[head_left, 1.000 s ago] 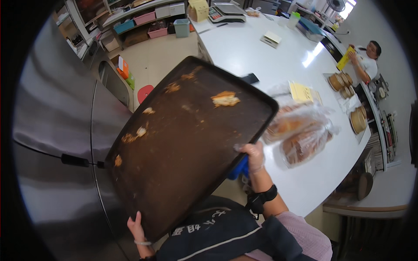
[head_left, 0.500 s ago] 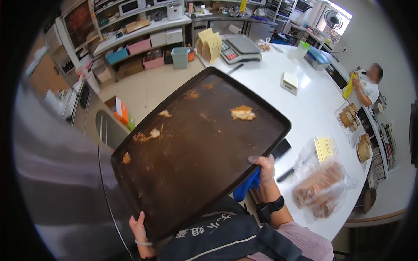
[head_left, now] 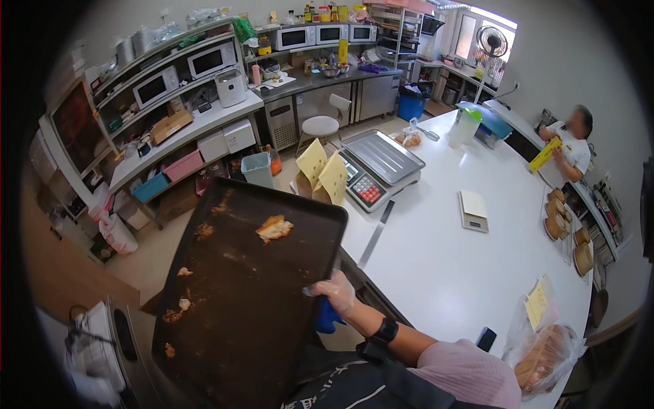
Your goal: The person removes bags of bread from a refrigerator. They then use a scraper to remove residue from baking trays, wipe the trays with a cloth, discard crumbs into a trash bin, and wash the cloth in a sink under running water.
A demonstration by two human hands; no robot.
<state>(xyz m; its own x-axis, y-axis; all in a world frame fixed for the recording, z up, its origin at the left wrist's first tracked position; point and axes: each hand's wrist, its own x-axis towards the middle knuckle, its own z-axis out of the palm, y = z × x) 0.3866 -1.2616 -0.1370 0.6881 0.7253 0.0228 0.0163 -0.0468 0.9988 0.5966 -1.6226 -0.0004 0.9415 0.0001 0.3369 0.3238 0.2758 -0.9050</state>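
Note:
A large dark baking tray (head_left: pixel 235 293) is tilted in front of me, its lower end running out of view. On it lie a torn piece of pastry (head_left: pixel 274 229) and several browned crumbs along the left side. My right hand (head_left: pixel 335 293), in a clear plastic glove, grips the tray's right edge with the thumb over the rim. A blue cloth or glove (head_left: pixel 328 319) shows just below that hand, partly hidden by the tray. My left hand is out of sight.
A white worktable (head_left: pixel 436 273) holds a large scale (head_left: pixel 381 160), a long thin metal blade (head_left: pixel 376 235), a small scale (head_left: pixel 473 210) and bagged bread (head_left: pixel 541 365). Shelves (head_left: pixel 180 123) stand at the far left. At the right, a person (head_left: pixel 572 146) holds something yellow.
My view has lifted and turned, showing more of the room. The tray now appears further left and steeper. My left hand has gone out of view; my right hand keeps its grip.

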